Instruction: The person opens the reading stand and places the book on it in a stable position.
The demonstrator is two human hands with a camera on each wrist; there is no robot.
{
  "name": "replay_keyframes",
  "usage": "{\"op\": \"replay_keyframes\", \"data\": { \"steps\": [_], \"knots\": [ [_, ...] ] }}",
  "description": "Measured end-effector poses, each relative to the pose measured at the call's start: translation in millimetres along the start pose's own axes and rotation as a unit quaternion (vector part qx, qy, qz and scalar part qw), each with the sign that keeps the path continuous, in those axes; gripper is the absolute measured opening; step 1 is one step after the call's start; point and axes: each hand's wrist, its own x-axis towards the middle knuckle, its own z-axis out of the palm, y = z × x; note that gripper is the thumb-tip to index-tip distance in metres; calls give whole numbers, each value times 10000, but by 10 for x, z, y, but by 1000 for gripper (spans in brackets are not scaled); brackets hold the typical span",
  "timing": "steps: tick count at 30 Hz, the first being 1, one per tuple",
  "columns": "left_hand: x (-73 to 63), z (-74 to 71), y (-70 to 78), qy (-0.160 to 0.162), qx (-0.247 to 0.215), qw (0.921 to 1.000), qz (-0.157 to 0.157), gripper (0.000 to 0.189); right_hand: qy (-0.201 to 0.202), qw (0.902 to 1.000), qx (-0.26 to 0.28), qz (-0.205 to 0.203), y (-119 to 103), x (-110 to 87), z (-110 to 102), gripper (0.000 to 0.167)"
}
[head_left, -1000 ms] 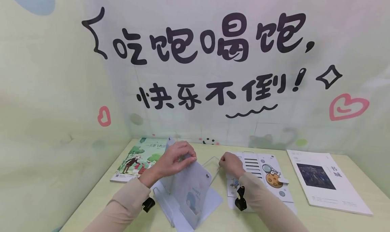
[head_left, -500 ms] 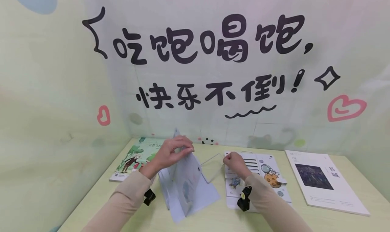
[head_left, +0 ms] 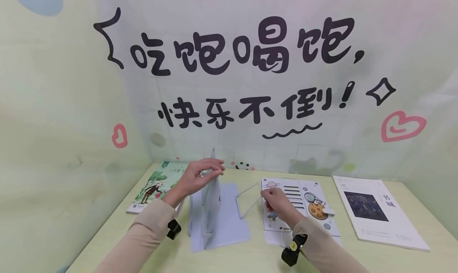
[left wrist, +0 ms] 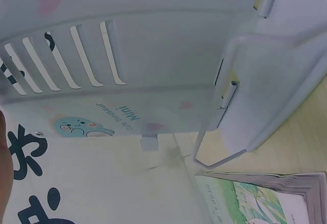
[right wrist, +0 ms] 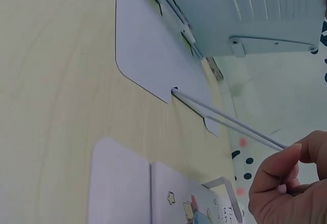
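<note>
A pale metal book stand [head_left: 232, 219] has its base plate flat on the table and its slotted, dinosaur-printed panel [left wrist: 168, 50] raised upright, nearly edge-on in the head view. My left hand [head_left: 200, 178] pinches the panel's top edge between thumb and fingers. From the base plate's right edge a bent wire support [head_left: 247, 190] slants up and outward. My right hand [head_left: 280, 204] pinches the far end of that wire, with curled fingers visible in the right wrist view. Beneath this hand lies a second book stand [head_left: 315, 221], flat, printed with an astronaut and planets.
To the left, partly behind my left hand, lies a green illustrated book [head_left: 152, 191]. A white magazine [head_left: 397, 229] with a dark picture lies at the right. Behind the table [head_left: 222, 261] hangs a printed backdrop [head_left: 214, 90] with large black lettering.
The stand's panel has turned from angled to nearly edge-on, and its base has turned with it. The right hand, with the wire, has shifted slightly right and down; the left hand slightly left.
</note>
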Motion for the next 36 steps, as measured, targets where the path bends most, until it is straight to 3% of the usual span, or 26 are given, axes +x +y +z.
{"op": "replay_keyframes", "data": {
  "steps": [11,20,23,30,36],
  "knots": [
    [-24,-42,64,-72,-147,9991,-382,8,49,9922,1195,350,124,-292,77,19],
    [-52,-100,35,59,-322,9985,-444,12,131,9873,1574,148,156,-435,132,20],
    [-56,-112,33,71,-391,9981,-461,13,-57,9896,1428,-149,136,-432,147,23],
    [-56,-105,49,59,-351,9977,-570,11,-1140,9873,459,-1009,188,-392,177,17],
    [-48,-80,75,36,-339,9969,-706,9,-1399,9775,-539,-1483,197,-348,244,14]
  ]
}}
